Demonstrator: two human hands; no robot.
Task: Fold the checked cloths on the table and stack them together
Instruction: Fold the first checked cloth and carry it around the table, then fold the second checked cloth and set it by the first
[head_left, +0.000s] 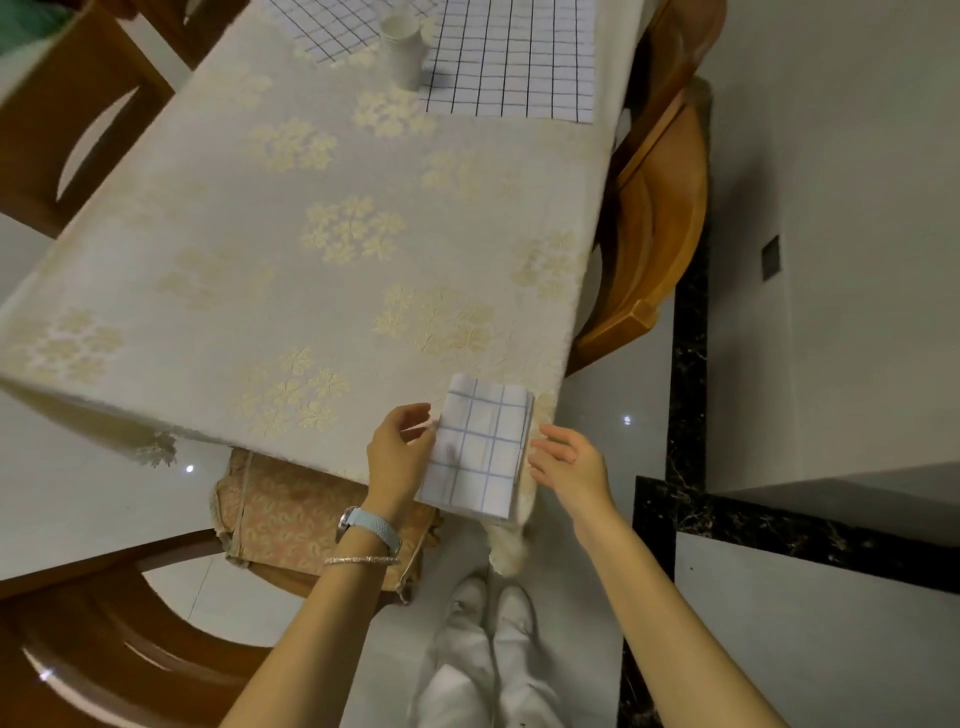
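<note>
Found folded blue-checked cloth (478, 447) pinched edgewise by left hand (397, 457), apparently to steady it; right hand (566, 462) released alongside.

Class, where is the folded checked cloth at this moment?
In the head view, the folded checked cloth is over the near right corner of the table, between the left hand, pinching its left edge, and the open right hand.

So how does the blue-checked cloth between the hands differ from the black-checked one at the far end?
The blue-checked cloth is folded into a small layered rectangle; the black-checked cloth lies spread flat and looks larger. One has pale blue lines, the other black. Both are white grid-patterned fabric.
</note>
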